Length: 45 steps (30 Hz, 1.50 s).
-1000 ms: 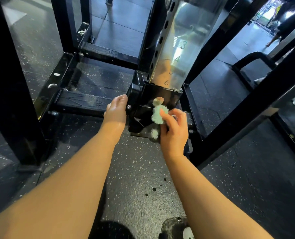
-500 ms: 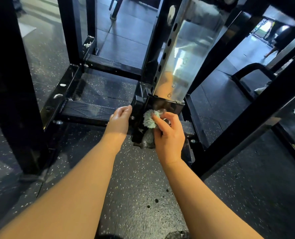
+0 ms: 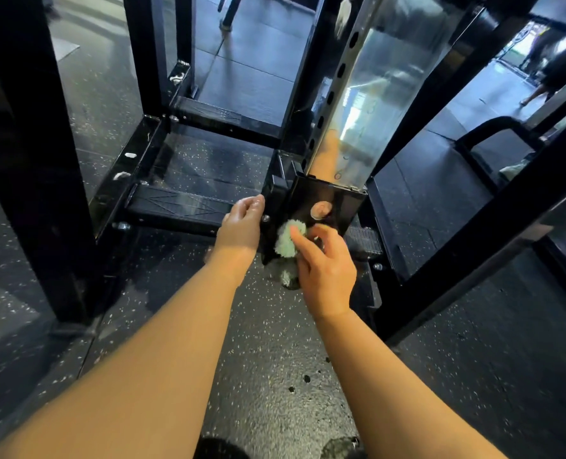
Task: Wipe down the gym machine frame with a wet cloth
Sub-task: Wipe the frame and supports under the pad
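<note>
A black gym machine frame (image 3: 321,200) stands on the rubber floor, with a glossy black base block under a shiny steel upright (image 3: 374,94) that has a row of holes. My right hand (image 3: 324,270) pinches a bunched pale green cloth (image 3: 286,238) against the front face of the base block; part of the cloth hangs below into shadow. My left hand (image 3: 242,223) rests on the block's left edge with its fingers curled round the corner. Both forearms reach in from the bottom of the view.
Black frame posts stand at the left (image 3: 33,160) and slant across the right (image 3: 473,246). Low black crossbars (image 3: 175,207) lie on the speckled floor behind my left hand. A curved black bar (image 3: 493,127) sits at the right. A person's legs (image 3: 540,84) show far right.
The view has tilted up a little. My right hand has slid the cloth back and forth on the base block's front face. My left hand stays on the block's left edge.
</note>
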Available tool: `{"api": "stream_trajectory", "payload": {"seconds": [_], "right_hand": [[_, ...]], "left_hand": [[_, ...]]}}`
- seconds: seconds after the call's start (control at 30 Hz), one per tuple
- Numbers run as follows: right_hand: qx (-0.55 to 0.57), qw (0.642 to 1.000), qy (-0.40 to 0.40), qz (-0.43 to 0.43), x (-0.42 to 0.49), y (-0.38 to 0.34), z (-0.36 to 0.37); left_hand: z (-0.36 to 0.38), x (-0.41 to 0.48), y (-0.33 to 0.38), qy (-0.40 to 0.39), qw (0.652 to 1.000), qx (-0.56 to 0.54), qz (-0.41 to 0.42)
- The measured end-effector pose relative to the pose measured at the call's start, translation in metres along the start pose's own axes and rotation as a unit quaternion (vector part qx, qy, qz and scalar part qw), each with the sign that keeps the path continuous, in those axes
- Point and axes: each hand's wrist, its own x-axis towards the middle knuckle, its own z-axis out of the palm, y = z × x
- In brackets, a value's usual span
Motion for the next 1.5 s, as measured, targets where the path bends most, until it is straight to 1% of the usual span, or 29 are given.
{"api": "stream_trajectory", "payload": {"seconds": [0.1,0.13,0.2,0.23,0.27,0.3,0.37,0.4,0.43,0.5,0.6,0.63,0.67,0.73,0.8,0.87,0.93,0.97,1.0,1.03,1.07,1.13,1.17,1.23,1.3,1.33,1.37,1.47,1.5], "right_hand": [[-0.004,0.998,-0.055,-0.003,-0.013,0.002,0.001],[0.003,0.999,-0.051,-0.018,-0.003,0.0,-0.001],[-0.011,1.0,0.002,-0.026,0.022,-0.006,-0.002],[-0.004,1.0,0.025,-0.007,0.029,-0.006,0.001],[-0.002,1.0,0.023,-0.001,0.025,-0.008,0.003],[-0.019,1.0,0.012,-0.015,0.015,-0.004,0.006],[-0.053,0.99,-0.037,-0.126,-0.022,0.007,0.015],[-0.059,0.983,-0.057,-0.167,-0.035,0.015,0.017],[-0.062,0.979,-0.064,-0.181,-0.036,0.019,0.018],[-0.054,0.985,-0.016,-0.165,-0.015,0.011,0.015],[-0.01,0.995,0.076,-0.055,0.03,-0.007,0.006],[-0.001,0.996,0.084,-0.035,0.033,-0.007,0.007],[-0.003,0.996,0.072,-0.044,0.026,-0.004,0.009],[-0.014,0.995,0.009,-0.097,-0.009,0.007,0.018],[-0.017,0.991,-0.048,-0.124,-0.03,0.012,0.02],[-0.017,0.991,-0.033,-0.132,-0.016,0.007,0.016],[-0.003,0.996,0.03,-0.082,0.011,-0.002,0.009],[-0.005,0.996,0.052,-0.077,0.017,-0.002,0.007],[-0.013,0.994,0.052,-0.09,0.015,0.0,0.007],[-0.013,0.993,0.034,-0.11,0.007,0.004,0.008],[-0.021,0.992,-0.003,-0.128,-0.004,0.007,0.009],[-0.041,0.988,-0.076,-0.128,-0.024,0.01,0.011],[-0.04,0.988,-0.091,-0.122,-0.023,0.008,0.012],[-0.011,0.993,-0.059,-0.1,-0.005,-0.001,0.007],[-0.002,0.997,0.015,-0.077,0.014,-0.005,0.006],[-0.008,0.996,0.032,-0.079,0.014,-0.003,0.006],[-0.001,0.997,0.025,-0.079,0.007,-0.001,0.008],[-0.026,0.99,-0.081,-0.116,-0.032,0.004,0.015],[-0.031,0.988,-0.094,-0.121,-0.034,0.004,0.016]], "left_hand": [[-0.007,0.005,-0.005,0.007,1.0,0.011,0.004],[-0.008,0.008,-0.007,0.013,1.0,0.009,0.005],[-0.008,0.009,-0.011,0.022,1.0,0.014,-0.01],[-0.008,0.01,-0.012,0.026,0.999,0.017,-0.013],[-0.007,0.009,-0.015,0.029,0.999,0.019,-0.013],[-0.006,0.008,-0.016,0.03,0.999,0.017,-0.011],[-0.008,0.006,-0.017,0.038,0.999,0.015,-0.007],[-0.01,0.006,-0.018,0.044,0.999,0.017,-0.007],[-0.013,0.007,-0.019,0.05,0.999,0.019,-0.007],[-0.017,0.011,-0.02,0.054,0.998,0.011,-0.014],[-0.015,0.01,-0.023,0.05,0.998,-0.006,-0.03],[-0.013,0.009,-0.023,0.051,0.998,-0.011,-0.032],[-0.013,0.008,-0.023,0.054,0.998,-0.015,-0.034],[-0.015,0.008,-0.024,0.056,0.998,-0.014,-0.039],[-0.021,0.011,-0.023,0.052,0.998,0.007,-0.041],[-0.024,0.013,-0.021,0.053,0.998,0.013,-0.042],[-0.022,0.014,-0.02,0.052,0.998,0.02,-0.037],[-0.02,0.013,-0.02,0.051,0.998,0.024,-0.038],[-0.017,0.011,-0.02,0.051,0.997,0.029,-0.04],[-0.015,0.01,-0.021,0.052,0.997,0.034,-0.038],[-0.015,0.01,-0.021,0.054,0.997,0.036,-0.036],[-0.016,0.009,-0.02,0.057,0.997,0.033,-0.037],[-0.017,0.009,-0.02,0.057,0.997,0.032,-0.037],[-0.017,0.01,-0.019,0.058,0.997,0.041,-0.036],[-0.015,0.01,-0.02,0.06,0.996,0.052,-0.036],[-0.014,0.01,-0.02,0.063,0.996,0.053,-0.036],[-0.013,0.009,-0.02,0.067,0.996,0.055,-0.036],[-0.012,0.006,-0.019,0.075,0.994,0.07,-0.025],[-0.013,0.006,-0.017,0.079,0.994,0.074,-0.017]]}}
